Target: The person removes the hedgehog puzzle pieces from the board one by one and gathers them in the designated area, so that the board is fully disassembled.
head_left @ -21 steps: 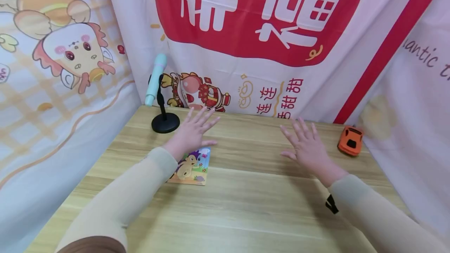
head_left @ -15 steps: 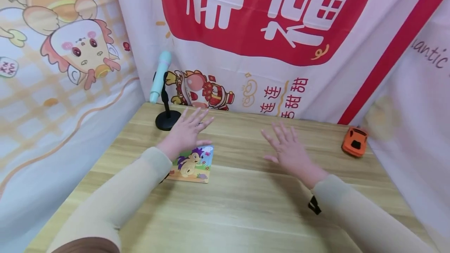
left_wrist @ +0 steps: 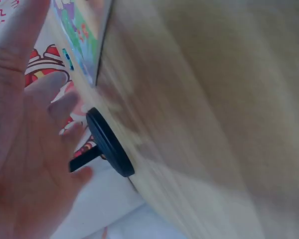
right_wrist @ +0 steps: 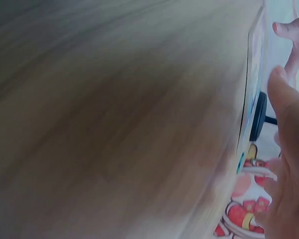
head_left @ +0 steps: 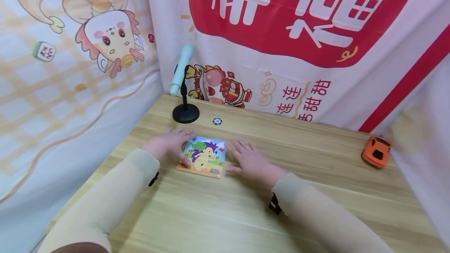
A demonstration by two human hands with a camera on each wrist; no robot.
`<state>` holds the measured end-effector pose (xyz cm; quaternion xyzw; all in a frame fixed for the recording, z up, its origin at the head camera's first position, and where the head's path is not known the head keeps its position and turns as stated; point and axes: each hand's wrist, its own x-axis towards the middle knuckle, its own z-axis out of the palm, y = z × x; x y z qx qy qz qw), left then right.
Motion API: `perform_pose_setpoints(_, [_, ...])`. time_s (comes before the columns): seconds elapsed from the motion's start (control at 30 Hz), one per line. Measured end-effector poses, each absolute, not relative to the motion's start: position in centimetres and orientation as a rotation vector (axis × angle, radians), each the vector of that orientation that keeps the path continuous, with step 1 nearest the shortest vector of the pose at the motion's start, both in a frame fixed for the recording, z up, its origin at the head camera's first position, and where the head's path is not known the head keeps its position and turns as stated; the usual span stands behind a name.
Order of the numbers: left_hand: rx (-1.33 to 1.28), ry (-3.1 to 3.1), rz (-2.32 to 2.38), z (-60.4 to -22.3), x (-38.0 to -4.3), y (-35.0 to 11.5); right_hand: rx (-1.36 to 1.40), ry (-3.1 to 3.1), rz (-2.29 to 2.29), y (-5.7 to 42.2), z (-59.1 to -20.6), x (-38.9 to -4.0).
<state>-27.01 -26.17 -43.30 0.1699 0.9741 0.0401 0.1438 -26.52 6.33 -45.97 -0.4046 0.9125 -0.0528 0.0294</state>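
Note:
A flat square picture board [head_left: 207,153] with a purple-haired cartoon hedgehog lies on the wooden table. My left hand [head_left: 168,144] is at its left side, the thumb and fingers spread and overlapping its edge in the head view. Across from it, my right hand [head_left: 254,163] is by the right edge with fingers extended. Neither hand grips anything. In the left wrist view the board's corner [left_wrist: 84,45] shows beyond the left hand [left_wrist: 30,134]. From the right wrist, the board [right_wrist: 251,74] appears edge-on beside the right hand [right_wrist: 291,149].
A light-blue microphone [head_left: 183,67] on a black round-based stand [head_left: 186,113] is at the back left. A small black-and-white chip [head_left: 217,121] lies behind the board. An orange toy car [head_left: 376,152] sits far right. Printed cloth [head_left: 267,61] hangs behind the table.
Both hands have come down to the board's sides, the right one moving left and inward. The head view has shifted, and the chip and more of the board now show.

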Motion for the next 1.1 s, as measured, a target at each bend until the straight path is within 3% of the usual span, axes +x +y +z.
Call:
perform_pose_setpoints(0.17, [0.368, 2.728, 0.146, -43.5, -26.3, -26.2, -1.229, 2.679, -0.117, 5.0, -46.5, -26.6])
perform_pose_setpoints(0.43, [0.382, 2.738, 0.087, -43.1, -26.5, -23.3, -1.124, 2.634, -0.141, 6.8, -46.2, -26.8])
perform_pose_setpoints(1.1, [0.504, 2.729, 0.001, -43.5, -28.2, -10.8, -0.812, 2.877, -0.224, 13.2, -44.8, -28.3])
